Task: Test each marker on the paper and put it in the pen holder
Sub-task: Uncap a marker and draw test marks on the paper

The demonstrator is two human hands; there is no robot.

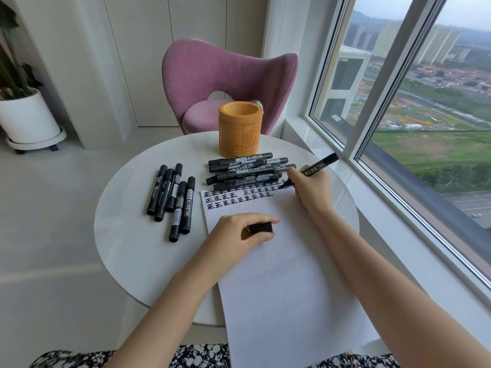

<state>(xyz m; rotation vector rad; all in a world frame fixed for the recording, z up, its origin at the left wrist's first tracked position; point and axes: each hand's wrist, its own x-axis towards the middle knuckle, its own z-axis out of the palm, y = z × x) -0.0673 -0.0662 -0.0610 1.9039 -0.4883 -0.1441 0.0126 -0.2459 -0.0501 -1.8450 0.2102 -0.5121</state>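
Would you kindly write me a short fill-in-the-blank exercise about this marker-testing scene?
The right hand holds an uncapped ____ with its tip on the paper.
The left hand pinches a small black ____.
The pen holder stands before a ____ chair.
Missing words: marker; cap; pink.

right grip [310,187]: holds marker [319,165], tip on paper [279,274] | left grip [233,235]: pinches cap [261,228], resting on paper

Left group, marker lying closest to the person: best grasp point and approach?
The marker lies flat on the table, other markers crowding its far half. Probably pinch the near end, which sticks out past them, coming from above and the person's side.
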